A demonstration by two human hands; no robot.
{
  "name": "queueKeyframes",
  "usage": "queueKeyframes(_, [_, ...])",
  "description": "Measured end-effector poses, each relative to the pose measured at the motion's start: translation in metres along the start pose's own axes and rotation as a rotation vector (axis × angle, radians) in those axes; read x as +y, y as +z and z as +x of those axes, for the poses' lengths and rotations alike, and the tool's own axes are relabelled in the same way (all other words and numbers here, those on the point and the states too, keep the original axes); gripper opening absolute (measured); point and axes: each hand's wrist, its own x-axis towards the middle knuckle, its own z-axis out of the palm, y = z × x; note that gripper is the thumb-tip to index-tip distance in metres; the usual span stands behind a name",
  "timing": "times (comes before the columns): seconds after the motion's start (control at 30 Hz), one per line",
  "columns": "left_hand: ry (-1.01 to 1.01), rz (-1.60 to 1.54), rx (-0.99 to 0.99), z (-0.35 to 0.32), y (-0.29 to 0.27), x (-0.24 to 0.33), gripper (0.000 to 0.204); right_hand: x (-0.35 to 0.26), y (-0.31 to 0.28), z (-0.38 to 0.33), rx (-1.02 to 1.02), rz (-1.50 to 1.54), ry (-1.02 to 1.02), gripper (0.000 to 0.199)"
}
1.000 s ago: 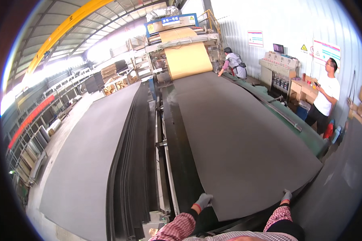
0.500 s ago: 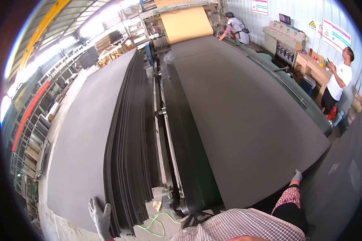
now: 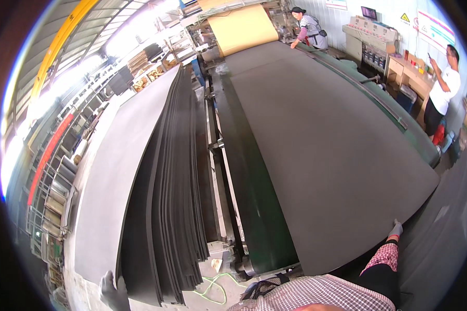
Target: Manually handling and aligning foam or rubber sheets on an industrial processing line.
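My left hand (image 3: 113, 291), in a grey glove, is closed on the near edge of the top grey sheet (image 3: 122, 155) of a tall stack. That sheet is shifted left from the darker sheets (image 3: 158, 217) beneath, whose edges fan out toward the conveyor. My right hand (image 3: 396, 229), also gloved, grips the near right edge of a wide dark grey sheet (image 3: 337, 150) lying on a green conveyor belt (image 3: 267, 228). Its thumb and part of its fingers are hidden at the edge. Both sheets are smooth, thin and long.
Yellow sheet material (image 3: 242, 28) hangs at the machine's far end. A co-worker (image 3: 310, 31) leans over the conveyor there. Another person (image 3: 443, 85) stands at right by a wooden desk (image 3: 411, 75). A metal rail (image 3: 224, 171) runs between stack and conveyor; a green cable (image 3: 215, 290) lies on the floor.
My left hand has moved left and down, closing on the top sheet's edge and drawing it left off the stack. The right hand keeps its hold. The far co-worker has raised their head.
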Motion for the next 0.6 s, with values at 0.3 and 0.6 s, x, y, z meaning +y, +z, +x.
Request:
queueKeyframes(0.3, [-0.469, -0.322, 0.371, -0.048, 0.047, -0.078, 0.023, 0.055, -0.023, 0.044, -0.04, 0.142, 0.045, 0.049])
queueKeyframes(0.6, [0.252, -0.243, 0.564, 0.06, 0.01, 0.122, 0.009, 0.019, 0.051, 0.001, -0.052, -0.024, 0.11, 0.048])
